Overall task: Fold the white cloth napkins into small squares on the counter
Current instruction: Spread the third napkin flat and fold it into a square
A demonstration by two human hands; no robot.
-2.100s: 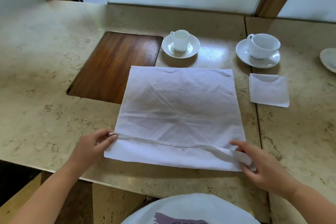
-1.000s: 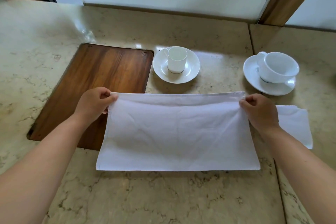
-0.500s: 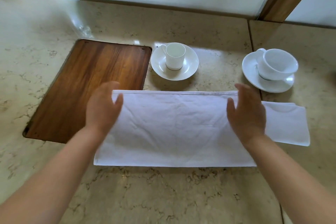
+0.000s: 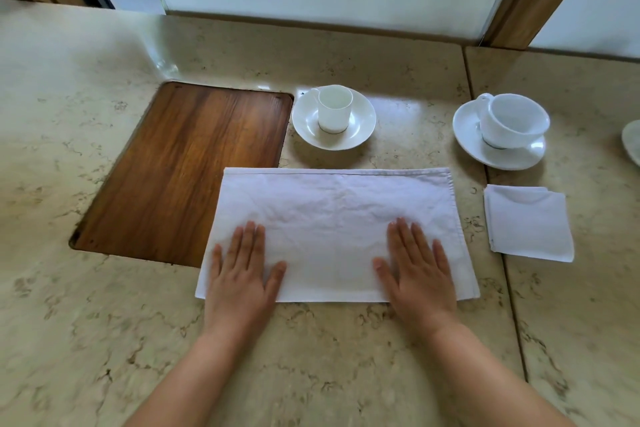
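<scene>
left hand (image 4: 239, 274) flat, fingers straight, pressing napkin (image 4: 332, 218) | napkin on desk (image 4: 69, 322), one fold made, rectangle, more folds likely left | right hand (image 4: 417, 274) flat, pressing it too | finished square (image 4: 528, 222) lies right

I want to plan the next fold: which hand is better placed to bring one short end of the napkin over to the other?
Slightly the right hand: it lies flat nearer its short edge of the napkin. The left hand is about as close, so either could.
</scene>
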